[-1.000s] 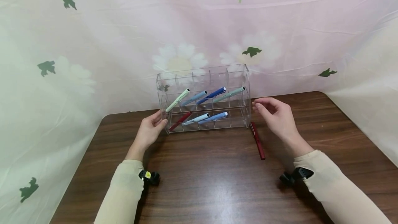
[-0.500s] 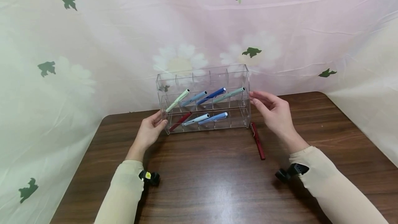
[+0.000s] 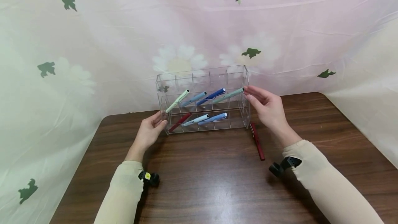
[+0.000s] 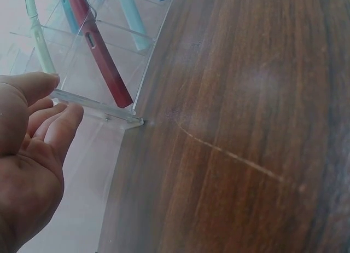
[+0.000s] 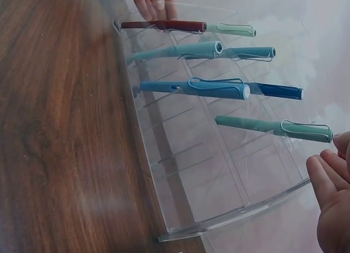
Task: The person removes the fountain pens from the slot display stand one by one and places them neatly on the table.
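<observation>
A clear acrylic pen rack with two tiers stands on the table. My left hand pinches its left side panel between thumb and fingers, seen close in the left wrist view. My right hand is at the right side, fingertips right at the cap end of a sage-green pen, thumb and fingers apart. Also in the upper tier lie a pale green pen, a mid-blue pen and a dark blue pen. Below are a dark red pen, a light blue pen and a blue pen.
Another dark red pen lies on the brown wooden table, just right of the rack and below my right hand. A flower-printed cloth hangs close behind the rack and along both sides.
My right hand has moved left and slightly up, from beside the rack to the sage-green pen's cap end. The left hand, the rack and the pens have stayed in place.
</observation>
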`<state>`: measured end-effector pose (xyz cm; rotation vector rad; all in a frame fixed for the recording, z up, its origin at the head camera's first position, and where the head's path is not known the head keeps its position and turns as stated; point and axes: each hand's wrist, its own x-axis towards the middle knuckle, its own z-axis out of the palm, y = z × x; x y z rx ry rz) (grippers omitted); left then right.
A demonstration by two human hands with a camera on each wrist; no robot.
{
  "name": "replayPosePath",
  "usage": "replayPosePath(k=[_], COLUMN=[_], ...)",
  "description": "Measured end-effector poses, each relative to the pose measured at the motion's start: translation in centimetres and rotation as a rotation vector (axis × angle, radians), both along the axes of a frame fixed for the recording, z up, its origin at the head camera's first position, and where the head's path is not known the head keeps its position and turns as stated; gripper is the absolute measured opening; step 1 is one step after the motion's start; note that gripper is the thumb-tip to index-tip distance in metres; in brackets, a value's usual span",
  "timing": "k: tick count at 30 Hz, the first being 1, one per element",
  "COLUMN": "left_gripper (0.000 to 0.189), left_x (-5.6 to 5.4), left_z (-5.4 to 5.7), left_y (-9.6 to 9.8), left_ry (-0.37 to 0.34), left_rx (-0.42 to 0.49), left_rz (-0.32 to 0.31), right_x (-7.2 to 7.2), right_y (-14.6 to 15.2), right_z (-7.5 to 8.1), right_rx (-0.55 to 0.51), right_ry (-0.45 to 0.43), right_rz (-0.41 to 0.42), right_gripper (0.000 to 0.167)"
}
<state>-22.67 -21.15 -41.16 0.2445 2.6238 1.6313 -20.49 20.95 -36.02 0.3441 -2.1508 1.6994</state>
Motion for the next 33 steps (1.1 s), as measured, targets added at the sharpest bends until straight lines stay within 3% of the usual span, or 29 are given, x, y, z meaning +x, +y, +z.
replayPosePath(k=[9, 18, 33], left_gripper=[0.059, 0.058, 0.058], left_x=[0.1, 0.0, 0.1], left_z=[0.1, 0.0, 0.1], left_y=[-0.1, 0.0, 0.0], left_ry=[0.004, 0.006, -0.004], left_rx=[-0.011, -0.013, -0.009], left_rz=[0.008, 0.005, 0.012], right_x=[-1.0, -1.8, -1.9], right_y=[-0.5, -1.0, -1.4], right_z=[-0.1, -0.3, -0.4], right_rx=[-0.054, -0.089, -0.142], right_ry=[-0.055, -0.055, -0.048], right_rz=[0.023, 0.062, 0.017], right_gripper=[0.04, 0.04, 0.036])
